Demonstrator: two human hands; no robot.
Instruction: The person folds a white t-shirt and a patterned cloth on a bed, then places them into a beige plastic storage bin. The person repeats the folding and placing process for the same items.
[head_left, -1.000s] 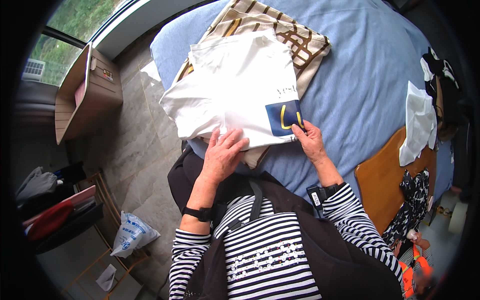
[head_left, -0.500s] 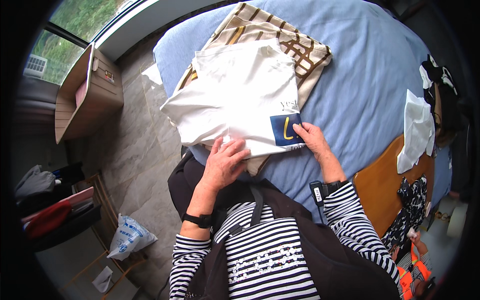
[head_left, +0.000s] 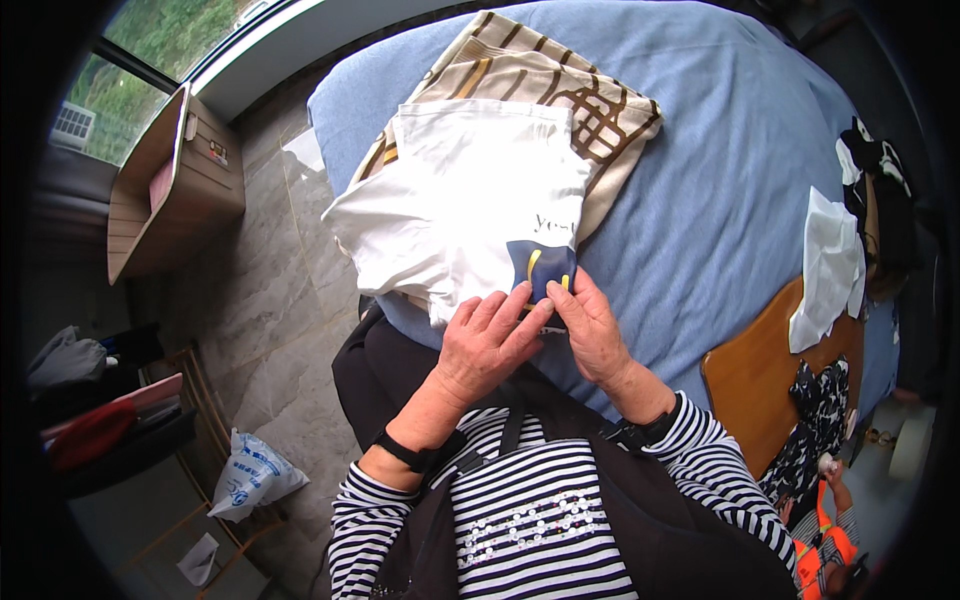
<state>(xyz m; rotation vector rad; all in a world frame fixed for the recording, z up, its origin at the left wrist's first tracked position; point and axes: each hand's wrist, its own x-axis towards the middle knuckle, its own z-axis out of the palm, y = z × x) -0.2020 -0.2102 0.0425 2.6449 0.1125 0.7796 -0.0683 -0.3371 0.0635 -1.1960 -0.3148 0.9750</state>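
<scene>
A white T-shirt (head_left: 470,190) with a dark blue printed patch (head_left: 540,268) lies partly folded on a beige cloth (head_left: 610,110) with brown lines. My right hand (head_left: 597,335) pinches the shirt at its near right corner, thumb on top beside the patch. Next to it, my left hand (head_left: 487,345) rests on the shirt's near edge with fingers stretched and apart, the fingertips reaching the patch. The underside of the held corner is hidden.
A blue-covered bed (head_left: 720,150) carries the cloths. To the right are a brown wooden board (head_left: 750,370), a white cloth (head_left: 828,270) and black-and-white patterned fabric (head_left: 815,410). A beige bin (head_left: 205,190) and a white plastic bag (head_left: 258,475) stand at left. Another person's hand (head_left: 836,480) shows lower right.
My left hand has slid right along the near edge, close to my right hand. My right hand has come left and nearer with the shirt's corner, drawing the patch along. The far edge now looks straighter.
</scene>
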